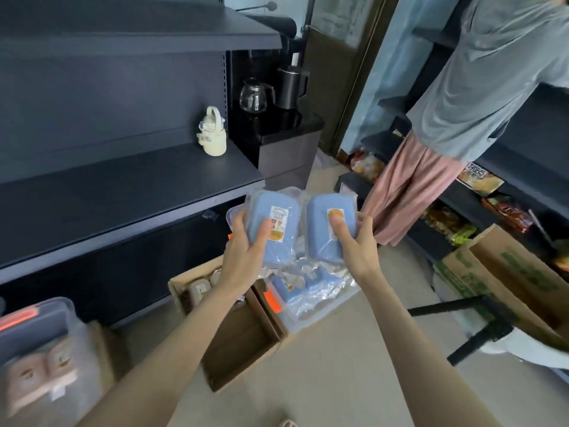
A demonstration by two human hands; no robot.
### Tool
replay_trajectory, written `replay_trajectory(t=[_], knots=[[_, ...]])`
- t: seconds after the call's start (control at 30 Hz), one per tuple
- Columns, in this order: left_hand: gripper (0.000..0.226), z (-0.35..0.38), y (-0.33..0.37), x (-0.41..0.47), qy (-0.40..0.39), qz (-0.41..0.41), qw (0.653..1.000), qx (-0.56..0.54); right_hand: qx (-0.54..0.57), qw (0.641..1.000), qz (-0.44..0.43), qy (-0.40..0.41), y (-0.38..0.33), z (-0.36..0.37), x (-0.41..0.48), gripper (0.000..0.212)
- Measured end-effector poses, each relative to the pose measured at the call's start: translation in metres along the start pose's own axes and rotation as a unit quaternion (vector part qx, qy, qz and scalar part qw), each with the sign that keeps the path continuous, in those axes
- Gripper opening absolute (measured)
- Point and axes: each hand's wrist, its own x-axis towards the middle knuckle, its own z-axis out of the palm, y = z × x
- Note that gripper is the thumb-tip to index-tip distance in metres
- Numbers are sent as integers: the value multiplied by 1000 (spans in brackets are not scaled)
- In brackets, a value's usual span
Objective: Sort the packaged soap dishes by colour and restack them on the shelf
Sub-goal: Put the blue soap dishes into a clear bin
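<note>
The left hand [246, 245] grips a blue rectangular soap dish wrapped in clear plastic [277, 226], thumb laid across its labelled face and fingers [238, 218] curled round its left edge; the right hand [358, 245] holds a second blue wrapped soap dish [323, 241] the same way, thumb pressed on its round orange sticker. The two packages are held up side by side and close together, though whether their wraps touch I cannot tell, in the air just in front of the edge of the dark grey metal shelf [123, 186]. On that shelf, toward its right end, stands a cream plastic bottle with a loop handle [212, 135], upright. Below the hands, an open brown cardboard box [243, 334] sits on the floor with beige packaged dishes [200, 288] at its far end, and just right of it lies a clear plastic tub with an orange clasp [308, 317] holding more blue packaged dishes [289, 289]. At lower left, blurred, another clear lidded tub [37, 328] shows pinkish dishes [30, 380] inside. To the right a person in a grey top and pink trousers [415, 186] stands by dark shelving stocked with snack packets [446, 223], beside a green-printed cardboard carton [505, 266]
</note>
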Motion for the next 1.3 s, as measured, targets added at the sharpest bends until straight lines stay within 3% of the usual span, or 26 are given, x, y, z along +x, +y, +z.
replay_trajectory(t=[0.17,0.5,0.67,0.8,0.93,1.3], knots=[[51,50,-30,26,29,-79,996,-29,-16,997,48,-56,38,-15,61,46],[77,111,-118,108,78,-234,968,-46,-107,975,121,-151,126,4,175,49],[64,147,-156,135,52,-298,951,-64,-132,965,165,-158,177,-2,227,50],[26,185,-185,148,80,-318,943,-61,-174,945,211,-177,213,-17,264,55],[47,228,-212,161,109,-385,915,-55,-222,926,223,-210,252,-30,301,56],[41,317,-296,170,134,-484,864,37,-291,878,202,-323,370,-34,352,43]])
